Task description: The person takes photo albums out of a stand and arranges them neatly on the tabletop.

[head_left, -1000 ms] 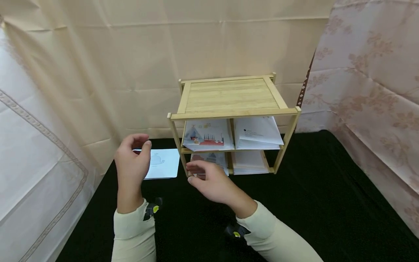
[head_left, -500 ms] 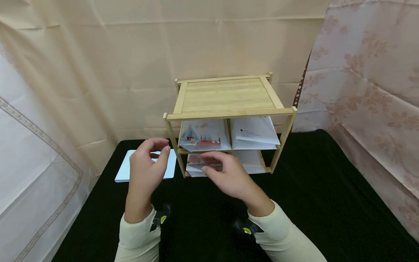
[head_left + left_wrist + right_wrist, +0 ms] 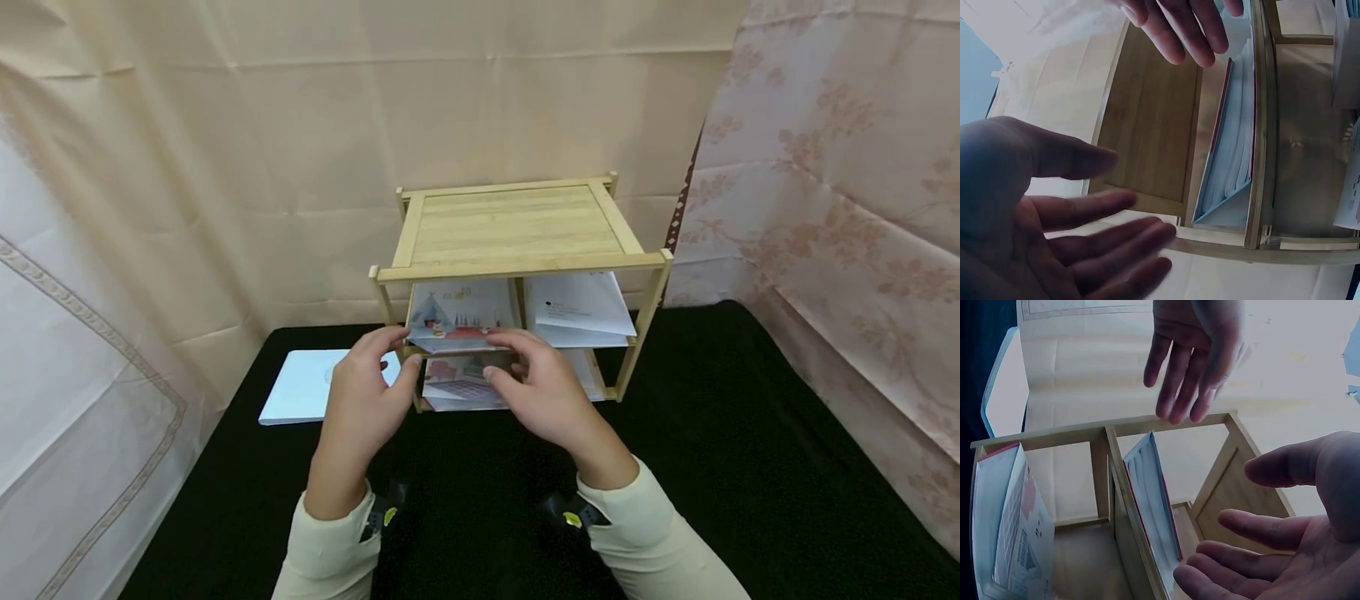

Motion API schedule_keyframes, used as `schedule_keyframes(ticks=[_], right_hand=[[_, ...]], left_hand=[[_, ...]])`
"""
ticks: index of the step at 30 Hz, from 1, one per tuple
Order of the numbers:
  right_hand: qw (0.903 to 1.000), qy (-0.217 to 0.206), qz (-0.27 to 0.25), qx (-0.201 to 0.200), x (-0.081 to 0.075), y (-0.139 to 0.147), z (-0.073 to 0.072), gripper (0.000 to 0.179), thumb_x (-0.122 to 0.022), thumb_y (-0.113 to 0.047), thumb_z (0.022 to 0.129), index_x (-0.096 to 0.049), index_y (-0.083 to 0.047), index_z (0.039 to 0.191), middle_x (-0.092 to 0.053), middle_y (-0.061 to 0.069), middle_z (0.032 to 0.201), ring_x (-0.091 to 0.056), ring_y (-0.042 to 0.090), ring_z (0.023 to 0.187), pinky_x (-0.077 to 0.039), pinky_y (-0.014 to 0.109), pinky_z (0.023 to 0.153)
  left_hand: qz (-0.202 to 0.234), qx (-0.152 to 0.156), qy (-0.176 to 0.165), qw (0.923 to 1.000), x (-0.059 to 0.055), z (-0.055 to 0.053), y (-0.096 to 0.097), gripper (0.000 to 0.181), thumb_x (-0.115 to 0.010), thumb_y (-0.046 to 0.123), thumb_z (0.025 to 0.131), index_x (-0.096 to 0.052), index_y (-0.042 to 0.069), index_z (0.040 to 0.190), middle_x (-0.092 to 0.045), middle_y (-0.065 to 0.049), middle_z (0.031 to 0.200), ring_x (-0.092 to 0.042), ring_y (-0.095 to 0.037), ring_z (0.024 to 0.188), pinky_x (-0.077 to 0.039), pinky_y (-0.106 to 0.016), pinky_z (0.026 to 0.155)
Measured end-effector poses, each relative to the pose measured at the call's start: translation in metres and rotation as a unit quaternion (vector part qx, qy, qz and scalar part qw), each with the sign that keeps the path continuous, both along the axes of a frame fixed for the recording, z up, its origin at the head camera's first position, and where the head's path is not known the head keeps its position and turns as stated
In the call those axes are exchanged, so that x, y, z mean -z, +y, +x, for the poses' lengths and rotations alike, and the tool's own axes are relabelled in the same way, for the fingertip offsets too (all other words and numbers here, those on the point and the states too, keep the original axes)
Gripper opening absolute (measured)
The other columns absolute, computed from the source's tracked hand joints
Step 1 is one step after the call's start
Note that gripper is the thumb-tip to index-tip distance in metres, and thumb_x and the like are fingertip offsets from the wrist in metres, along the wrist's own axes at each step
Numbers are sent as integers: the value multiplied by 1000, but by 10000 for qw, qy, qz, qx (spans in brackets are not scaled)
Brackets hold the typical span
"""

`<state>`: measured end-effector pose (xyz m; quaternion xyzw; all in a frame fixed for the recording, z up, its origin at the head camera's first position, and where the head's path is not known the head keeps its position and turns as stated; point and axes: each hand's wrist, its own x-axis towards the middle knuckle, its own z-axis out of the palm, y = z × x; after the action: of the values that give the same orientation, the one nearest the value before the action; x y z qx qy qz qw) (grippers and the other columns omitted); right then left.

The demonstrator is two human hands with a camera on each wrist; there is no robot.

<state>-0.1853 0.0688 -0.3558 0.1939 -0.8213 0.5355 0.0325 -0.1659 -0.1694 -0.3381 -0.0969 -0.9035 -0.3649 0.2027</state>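
Observation:
Both hands are held up in front of a two-tier wooden shelf (image 3: pixel 517 225), fingers relaxed, holding nothing. My left hand (image 3: pixel 365 400) is by the shelf's front left corner, overlapping part of a pale blue booklet (image 3: pixel 296 387) on the table. My right hand (image 3: pixel 546 392) is before the middle of the shelf, partly hiding the lower books. An illustrated picture book (image 3: pixel 457 312) leans in the upper left compartment, and white books (image 3: pixel 581 307) fill the upper right one. More books (image 3: pixel 457 387) stand in the lower left. In the right wrist view, books (image 3: pixel 1147 487) lean against the divider.
A black cloth (image 3: pixel 750 467) covers the table. Behind the shelf hangs a cream curtain (image 3: pixel 300 150), with a flowered curtain (image 3: pixel 840 192) at the right and a white one (image 3: pixel 75 400) at the left.
Both hands have moved to the right in the head view, the right one also slightly upward. More of the pale blue booklet and lower left books shows. The books look unmoved.

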Motion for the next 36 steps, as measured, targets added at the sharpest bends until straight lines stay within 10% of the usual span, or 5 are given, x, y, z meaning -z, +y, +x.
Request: schedule_keyframes(ticks=[17,36], right_hand=[[9987,-127,425,233,2,-4,-2,52,-71,-25,95,-59,-10,144,-45,13,161,-58,33,132,-54,48,105],[9956,-28,903,252,5,-2,-3,60,-73,-28,95,-54,-10,148,-40,16,163,-39,36,150,-32,55,123]], left_hand=[[-215,180,-686,9973,3,-2,3,51,-64,24,102,-54,-2,145,-50,-24,153,-55,-42,135,-52,-58,105],[-96,328,-720,9968,8,-6,7,52,-65,26,101,-55,-2,144,-50,-23,153,-55,-43,135,-49,-61,107]])
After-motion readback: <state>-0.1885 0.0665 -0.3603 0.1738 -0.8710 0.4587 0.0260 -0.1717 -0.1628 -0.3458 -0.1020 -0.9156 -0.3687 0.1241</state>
